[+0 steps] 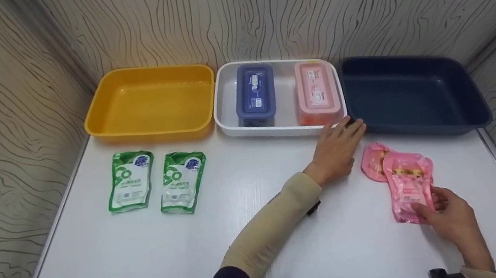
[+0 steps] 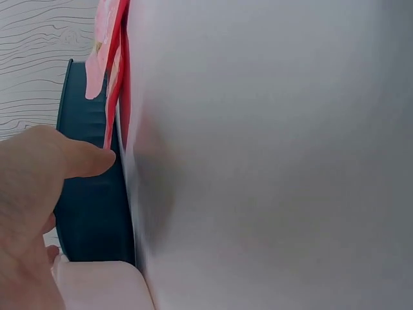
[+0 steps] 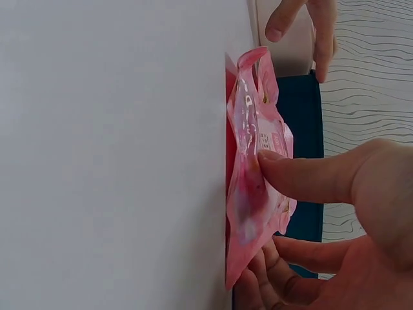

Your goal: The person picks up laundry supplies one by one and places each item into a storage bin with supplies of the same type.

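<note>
My right hand [image 1: 454, 216] pinches the lower right edge of a pink pouch [image 1: 409, 186], thumb on its printed face and fingers at its side. Its upper left part overlaps a second pink pouch [image 1: 374, 162] on the table. In the right wrist view the held pouch [image 3: 248, 187] is seen edge-on, close to the tabletop. My left hand [image 1: 338, 152] reaches to where the white tray [image 1: 270, 132] and the navy tray [image 1: 413, 130] meet, its fingers extended over the front rims. Nothing shows in its grasp.
Inside the white tray stand a blue lidded box [image 1: 255, 93] and a pink lidded box [image 1: 316, 88]. A yellow tray [image 1: 153, 136] is at the left. Two green-and-white pouches [image 1: 131, 181] lie in front of it. Patterned panels [image 1: 262, 13] enclose the table.
</note>
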`<state>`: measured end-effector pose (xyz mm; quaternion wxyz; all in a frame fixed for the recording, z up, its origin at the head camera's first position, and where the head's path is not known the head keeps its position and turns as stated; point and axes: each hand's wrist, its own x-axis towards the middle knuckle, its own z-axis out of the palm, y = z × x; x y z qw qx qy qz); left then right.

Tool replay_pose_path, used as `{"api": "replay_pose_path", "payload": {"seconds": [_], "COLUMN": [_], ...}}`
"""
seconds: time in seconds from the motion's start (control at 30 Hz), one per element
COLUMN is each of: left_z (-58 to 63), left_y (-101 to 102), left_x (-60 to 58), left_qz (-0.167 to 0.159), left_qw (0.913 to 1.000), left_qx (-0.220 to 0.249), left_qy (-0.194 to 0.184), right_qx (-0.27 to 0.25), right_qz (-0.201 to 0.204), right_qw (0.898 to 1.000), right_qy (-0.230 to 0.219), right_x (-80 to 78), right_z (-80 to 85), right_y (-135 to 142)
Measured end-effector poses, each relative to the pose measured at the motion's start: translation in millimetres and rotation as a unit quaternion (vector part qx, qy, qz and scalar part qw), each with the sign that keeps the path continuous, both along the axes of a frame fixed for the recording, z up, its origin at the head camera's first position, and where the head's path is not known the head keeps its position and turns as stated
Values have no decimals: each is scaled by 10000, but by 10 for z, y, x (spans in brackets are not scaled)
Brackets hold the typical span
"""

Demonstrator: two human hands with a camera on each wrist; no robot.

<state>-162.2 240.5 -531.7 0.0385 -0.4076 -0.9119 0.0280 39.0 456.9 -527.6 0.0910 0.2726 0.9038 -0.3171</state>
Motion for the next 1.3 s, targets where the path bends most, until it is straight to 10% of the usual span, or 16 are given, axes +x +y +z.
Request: {"api": "replay_pose_path", "payload": {"seconds": [0.53,1.3], "left_z": [28,9], "left_y": [31,49], "left_x": [15,38], "left_qz": [56,258], "left_qw": [9998,9995], "left_qx": [113,109], "left_qy": [-123,-133], "right_qx": [-740,-1487], "right_qz": [-378,-217], "right_qw": [9965,9773], "right_qy": [-78,1494], "right_x": [-19,-208], "right_z": [85,372], "right_y": [134,220]}}
